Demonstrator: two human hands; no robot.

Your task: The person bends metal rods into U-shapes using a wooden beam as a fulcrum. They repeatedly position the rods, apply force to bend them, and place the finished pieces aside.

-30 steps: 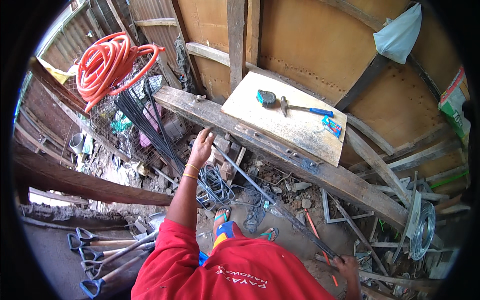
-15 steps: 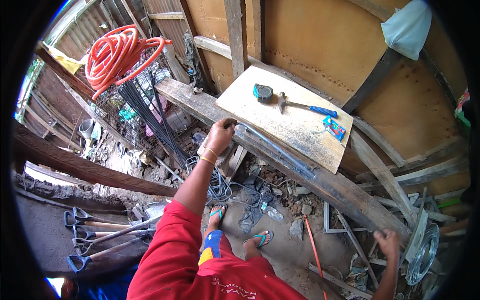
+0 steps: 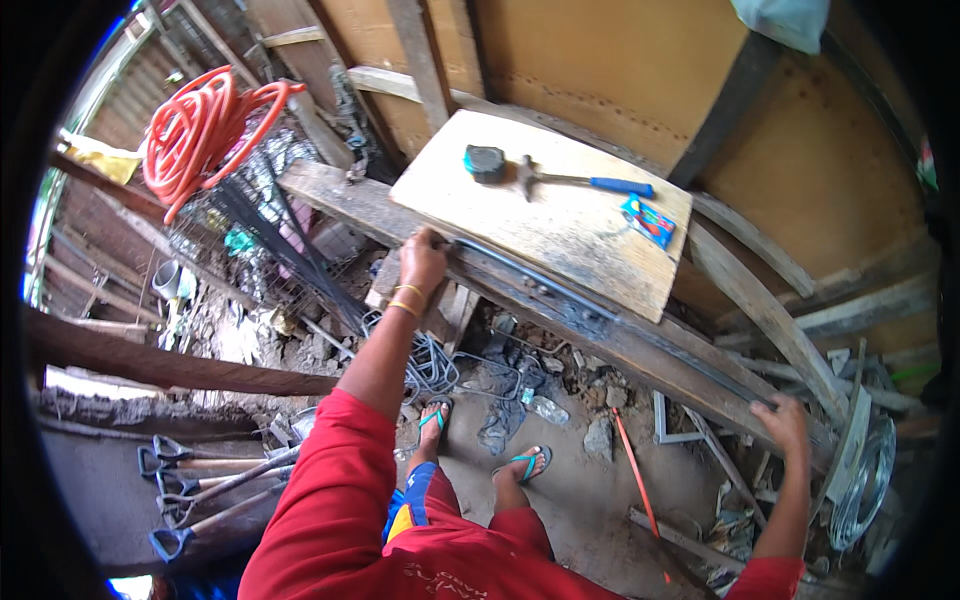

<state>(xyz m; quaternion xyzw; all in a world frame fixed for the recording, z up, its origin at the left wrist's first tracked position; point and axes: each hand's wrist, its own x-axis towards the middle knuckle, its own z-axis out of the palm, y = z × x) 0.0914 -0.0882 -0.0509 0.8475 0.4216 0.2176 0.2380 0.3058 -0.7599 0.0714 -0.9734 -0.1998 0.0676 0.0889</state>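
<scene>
My left hand (image 3: pixel 425 258) is closed on the upper-left end of a long dark metal rod (image 3: pixel 553 292), which lies along a thick wooden beam (image 3: pixel 332 203), beside the near edge of a pale plywood board (image 3: pixel 560 240). My right hand (image 3: pixel 785 422) grips the rod's other end at lower right. On the board are a teal-and-black tape measure (image 3: pixel 485 163), a hammer (image 3: pixel 590 180) with a blue handle and a small blue packet (image 3: pixel 648 222).
Orange hose coils (image 3: pixel 190 135) and dark bars (image 3: pixel 290 240) sit upper left. Several shovels (image 3: pixel 200 500) lie lower left. Grey coiled cable (image 3: pixel 425 370) and rubble surround my feet. Wire coil (image 3: pixel 860 485) and leaning timbers (image 3: pixel 760 310) are at right. A plastic bag (image 3: pixel 785 20) hangs above.
Both hands have raised the rod from below the beam onto it, along the board's edge. My right hand has moved up and rightward. The camera view has shifted slightly.
</scene>
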